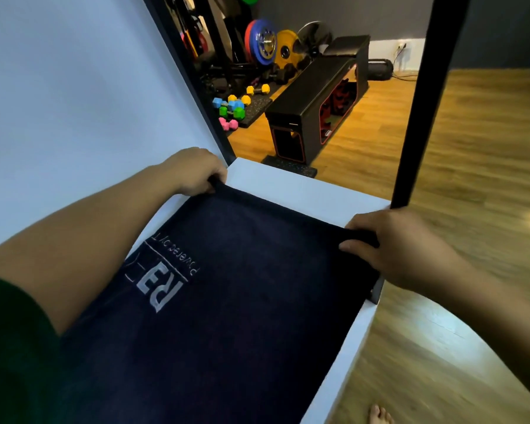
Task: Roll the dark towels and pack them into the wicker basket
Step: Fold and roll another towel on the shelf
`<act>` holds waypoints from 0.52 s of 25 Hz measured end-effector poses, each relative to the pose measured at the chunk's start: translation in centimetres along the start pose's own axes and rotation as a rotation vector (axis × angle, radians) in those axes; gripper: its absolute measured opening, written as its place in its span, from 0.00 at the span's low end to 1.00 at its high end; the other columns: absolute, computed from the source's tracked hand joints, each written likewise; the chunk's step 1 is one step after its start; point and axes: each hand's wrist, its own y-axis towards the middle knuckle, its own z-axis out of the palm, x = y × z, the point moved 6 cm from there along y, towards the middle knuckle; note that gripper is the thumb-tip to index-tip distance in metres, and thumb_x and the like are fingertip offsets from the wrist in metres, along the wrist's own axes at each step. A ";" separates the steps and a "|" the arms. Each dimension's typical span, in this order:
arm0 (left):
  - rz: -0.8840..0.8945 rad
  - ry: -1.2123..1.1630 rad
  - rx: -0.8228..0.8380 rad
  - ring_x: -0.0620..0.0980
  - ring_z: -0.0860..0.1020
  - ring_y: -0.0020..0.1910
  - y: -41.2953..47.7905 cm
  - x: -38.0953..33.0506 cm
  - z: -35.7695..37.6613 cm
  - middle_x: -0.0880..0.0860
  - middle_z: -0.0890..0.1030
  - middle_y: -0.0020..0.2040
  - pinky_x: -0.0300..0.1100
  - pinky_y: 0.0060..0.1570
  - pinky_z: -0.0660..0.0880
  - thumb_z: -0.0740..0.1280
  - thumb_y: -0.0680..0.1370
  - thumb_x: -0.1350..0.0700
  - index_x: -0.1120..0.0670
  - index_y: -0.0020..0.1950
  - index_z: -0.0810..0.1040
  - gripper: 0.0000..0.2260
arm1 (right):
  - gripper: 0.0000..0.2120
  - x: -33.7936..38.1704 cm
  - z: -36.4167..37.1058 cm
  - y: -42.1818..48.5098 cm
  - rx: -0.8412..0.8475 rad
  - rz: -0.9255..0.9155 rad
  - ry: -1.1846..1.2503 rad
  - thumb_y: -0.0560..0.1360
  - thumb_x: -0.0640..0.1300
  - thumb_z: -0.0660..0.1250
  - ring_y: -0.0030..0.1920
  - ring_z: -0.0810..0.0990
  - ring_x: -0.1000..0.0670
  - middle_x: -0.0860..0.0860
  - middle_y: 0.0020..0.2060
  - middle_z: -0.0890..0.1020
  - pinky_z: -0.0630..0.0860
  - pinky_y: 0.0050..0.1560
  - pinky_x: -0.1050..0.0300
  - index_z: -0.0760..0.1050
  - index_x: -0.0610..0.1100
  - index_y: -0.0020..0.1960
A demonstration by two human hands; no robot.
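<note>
The dark towel (pixel 242 301) lies spread flat on the white table (pixel 303 188), and I have both far corners in hand. My left hand (pixel 193 171) pinches the far-left corner with curled fingers, the cloth drawn up into a small peak there. My right hand (pixel 392 243) is closed around the bunched far-right corner, at the table's right edge. Between the two grips the far hem runs taut across the tabletop, short of the table's far end. Pale stitched lettering (pixel 162 280) sits near the towel's left side, upside down to me. My left forearm and green sleeve (pixel 13 347) cover part of the left edge, and the near end is cut off at the bottom. Beyond the table, a black bench (pixel 315 111) stands on the wood floor (pixel 471 179). Its open side holds red things I can't make out. Coloured dumbbells (pixel 233 108) lie beside it. A black post (pixel 423 102) rises behind my right hand.
</note>
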 end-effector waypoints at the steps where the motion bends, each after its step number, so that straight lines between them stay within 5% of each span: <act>1: 0.010 0.005 -0.049 0.52 0.76 0.51 0.4 -0.2 -0.1 0.47 0.80 0.52 0.46 0.47 0.73 0.72 0.72 0.59 0.46 0.50 0.82 0.10 | 0.04 0.0 -0.4 0.0 -0.036 -0.096 -0.078 0.75 0.49 0.71 0.35 0.77 0.54 0.54 0.34 0.79 0.72 0.35 0.59 0.81 0.49 0.44; 6: 0.008 0.105 -0.208 0.55 0.75 0.49 0.3 0.0 -0.7 0.45 0.70 0.39 0.47 0.44 0.70 0.71 0.70 0.58 0.45 0.42 0.82 0.07 | 0.03 0.4 -0.6 -0.9 -0.157 -0.414 -0.385 0.76 0.36 0.68 0.34 0.77 0.42 0.46 0.37 0.76 0.72 0.27 0.54 0.81 0.40 0.45; 9: -0.044 -0.005 -0.298 0.58 0.77 0.45 -1.3 0.2 0.7 0.51 0.77 0.41 0.46 0.38 0.67 0.68 0.70 0.64 0.53 0.41 0.79 0.06 | 0.09 1.1 0.2 -2.7 -0.232 -0.620 -0.536 0.75 0.31 0.64 0.35 0.74 0.41 0.42 0.38 0.75 0.66 0.26 0.55 0.81 0.33 0.52; 13: -0.006 -0.106 -0.518 0.62 0.79 0.33 -3.5 0.3 2.5 0.58 0.80 0.38 0.49 0.32 0.74 0.71 0.67 0.70 0.61 0.42 0.81 0.07 | 0.18 1.9 0.4 -3.5 -0.218 -0.804 -0.509 0.82 0.32 0.51 0.35 0.76 0.40 0.39 0.40 0.79 0.73 0.31 0.50 0.80 0.29 0.54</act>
